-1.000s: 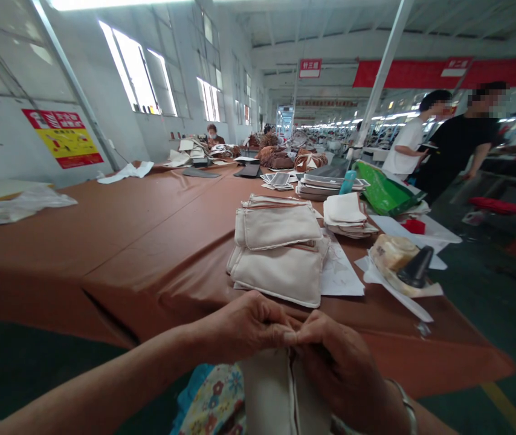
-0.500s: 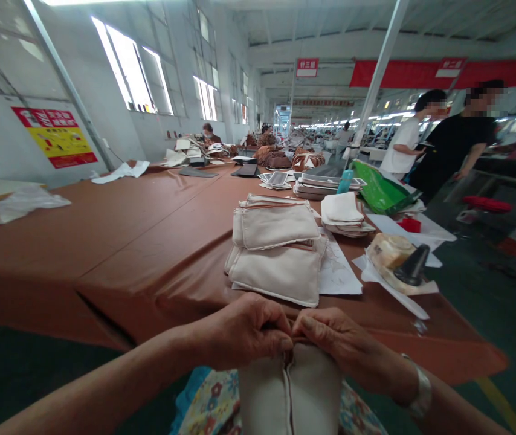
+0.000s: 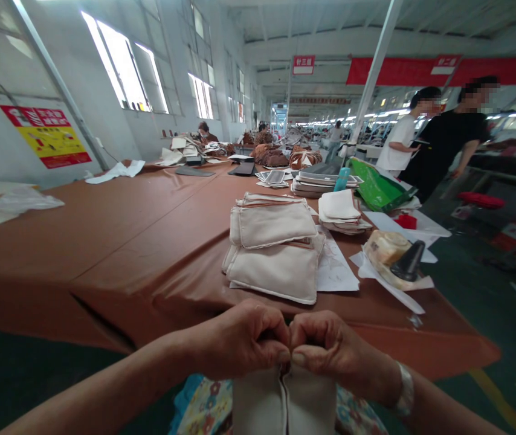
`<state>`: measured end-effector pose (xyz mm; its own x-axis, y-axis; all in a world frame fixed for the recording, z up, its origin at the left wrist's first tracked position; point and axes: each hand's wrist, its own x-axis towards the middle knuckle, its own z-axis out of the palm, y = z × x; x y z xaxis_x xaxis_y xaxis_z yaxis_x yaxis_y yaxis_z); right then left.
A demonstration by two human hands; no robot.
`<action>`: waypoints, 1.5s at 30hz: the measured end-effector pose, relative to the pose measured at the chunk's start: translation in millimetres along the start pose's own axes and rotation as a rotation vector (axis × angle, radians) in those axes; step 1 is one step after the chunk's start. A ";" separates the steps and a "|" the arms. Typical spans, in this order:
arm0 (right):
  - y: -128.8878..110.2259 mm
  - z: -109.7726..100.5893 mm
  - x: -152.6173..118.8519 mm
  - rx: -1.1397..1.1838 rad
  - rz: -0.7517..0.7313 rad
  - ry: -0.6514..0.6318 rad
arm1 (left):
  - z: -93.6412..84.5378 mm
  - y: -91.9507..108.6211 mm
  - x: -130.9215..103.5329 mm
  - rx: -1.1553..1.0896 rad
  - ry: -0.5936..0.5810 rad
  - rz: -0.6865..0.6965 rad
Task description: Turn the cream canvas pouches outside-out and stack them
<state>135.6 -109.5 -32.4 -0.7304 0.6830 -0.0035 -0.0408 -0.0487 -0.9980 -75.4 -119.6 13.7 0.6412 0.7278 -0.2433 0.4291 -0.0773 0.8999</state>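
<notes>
Below the table's front edge, a cream sewn leather piece [image 3: 310,399] lies over my lap, with a dark slit running down its middle. My left hand [image 3: 251,335] pinches its upper edge just left of the slit. On the other side, my right hand [image 3: 325,341] grips the same edge between thumb and curled fingers. The two hands meet knuckle to knuckle, and the pinched edge is mostly hidden behind them. Just beyond lies a stack of similar cream leather pieces [image 3: 276,272] on the brown-covered table [image 3: 140,241].
Right of the stack are white paper [image 3: 337,269], a smaller cream pile [image 3: 339,208] and a black cone-shaped object [image 3: 407,261] beside a yellowish container [image 3: 385,249]. A green bag [image 3: 373,184] lies farther back. Two people [image 3: 451,139] stand at the right.
My right thumb and fingers have curled in tighter at the slit's top, and my hands have come closer together. The view has shifted slightly.
</notes>
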 end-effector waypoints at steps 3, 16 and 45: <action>0.1 -3.8 -0.7 0.044 -0.004 -0.002 | -3.0 -1.6 0.6 -0.130 -0.033 0.011; -12.1 -12.7 -3.2 0.060 0.008 -0.098 | -2.5 -1.1 2.9 -0.400 -0.019 0.012; -19.1 -2.5 1.2 -0.794 -0.308 0.028 | 22.4 -8.4 3.2 -0.236 0.111 -0.187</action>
<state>137.2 -106.0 -13.5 -0.7479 0.5999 0.2844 0.2629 0.6609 -0.7029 -62.7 -132.0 -2.8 0.4863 0.7855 -0.3828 0.3648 0.2155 0.9058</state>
